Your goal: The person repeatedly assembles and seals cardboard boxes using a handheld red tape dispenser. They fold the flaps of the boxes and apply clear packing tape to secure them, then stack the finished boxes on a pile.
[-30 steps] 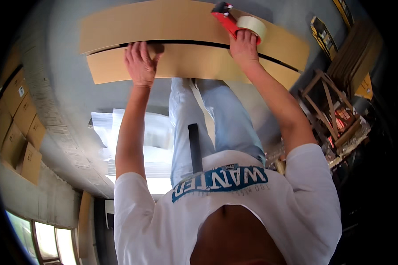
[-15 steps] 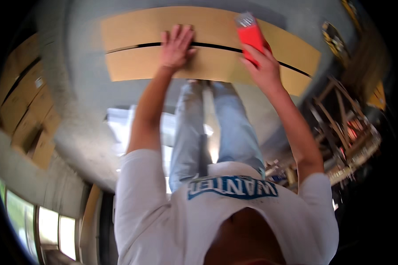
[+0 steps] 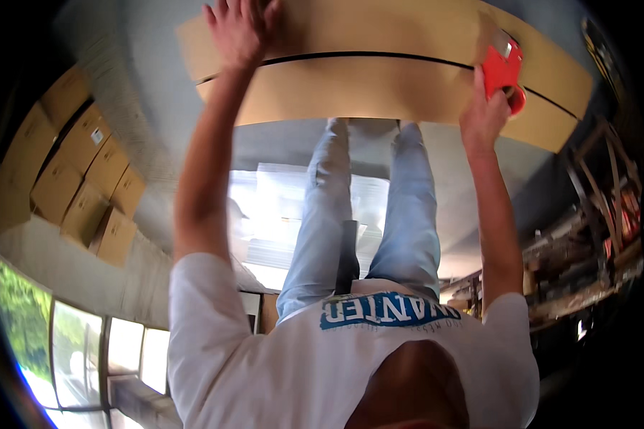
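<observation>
The right hand (image 3: 484,120), closed around a red tape dispenser (image 3: 503,70), is at the right of the long carton's (image 3: 350,87) left-to-right seam (image 3: 379,54), while the left hand (image 3: 240,34) spreads over the far flap (image 3: 379,25) at left, contact unclear.

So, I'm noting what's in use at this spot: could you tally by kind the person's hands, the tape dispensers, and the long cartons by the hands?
Hands: 2 (left hand, right hand)
Red tape dispenser: 1
Long brown carton: 1
Total: 4
</observation>
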Action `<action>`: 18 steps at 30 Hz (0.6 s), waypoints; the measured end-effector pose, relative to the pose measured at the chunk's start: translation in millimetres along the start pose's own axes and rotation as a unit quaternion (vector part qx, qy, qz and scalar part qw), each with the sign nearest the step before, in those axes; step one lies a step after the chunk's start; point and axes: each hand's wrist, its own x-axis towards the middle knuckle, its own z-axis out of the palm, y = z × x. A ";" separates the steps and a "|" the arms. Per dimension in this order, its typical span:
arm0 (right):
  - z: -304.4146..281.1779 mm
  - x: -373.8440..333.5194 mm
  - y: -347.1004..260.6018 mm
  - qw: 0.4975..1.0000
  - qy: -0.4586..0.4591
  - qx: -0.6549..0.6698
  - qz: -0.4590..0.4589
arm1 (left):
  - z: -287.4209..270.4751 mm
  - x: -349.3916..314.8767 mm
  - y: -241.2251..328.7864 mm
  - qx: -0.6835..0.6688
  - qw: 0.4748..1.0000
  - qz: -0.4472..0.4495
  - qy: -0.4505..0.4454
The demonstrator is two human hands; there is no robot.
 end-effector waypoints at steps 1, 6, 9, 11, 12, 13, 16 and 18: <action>6.9 -6.4 7.5 1.000 0.005 0.021 0.004 | -10.6 22.5 20.1 0.004 0.999 0.040 -0.037; 21.0 -2.7 -4.3 0.992 0.059 -0.107 0.032 | 18.1 -28.7 81.2 -0.069 0.992 0.065 0.081; 21.8 -4.1 -5.9 0.990 0.032 -0.105 0.086 | 24.3 -18.1 81.7 -0.009 0.996 0.092 0.018; 24.1 3.1 -8.0 0.992 0.033 -0.079 0.090 | 31.0 -16.9 88.2 0.027 0.996 0.084 -0.002; 22.3 3.9 -8.6 0.992 0.029 -0.075 0.094 | 32.2 -21.5 94.5 -0.009 0.996 0.085 -0.018; 21.9 5.9 -7.8 0.992 0.046 -0.085 0.085 | 28.9 -31.2 104.4 -0.043 0.995 0.085 -0.037; 4.2 9.4 -7.7 0.990 0.010 -0.069 0.119 | 22.6 -75.2 138.4 -0.147 0.981 0.081 -0.098; -23.1 18.3 -26.3 0.989 0.056 0.057 0.123 | 34.5 -88.1 138.5 -0.133 0.987 0.045 -0.079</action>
